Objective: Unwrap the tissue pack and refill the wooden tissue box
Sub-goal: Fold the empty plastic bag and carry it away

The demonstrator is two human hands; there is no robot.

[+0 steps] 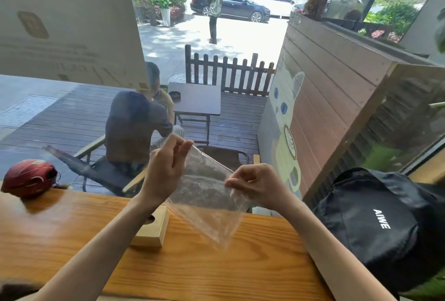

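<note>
A clear plastic wrapper (204, 202) hangs in the air above the wooden counter (216, 264), empty and see-through. My left hand (166, 168) pinches its upper left corner. My right hand (255, 185) pinches its right edge. The wrapper's lower tip points down toward the counter. The light wooden tissue box (154, 231) stands on the counter under my left forearm, which partly covers it. Part of its dark top opening shows. No tissues are visible.
A black bag (375, 223) with white lettering sits at the counter's right end. A red helmet (29, 178) rests at the far left. A window runs right behind the counter; beyond it, a person sits on a deck.
</note>
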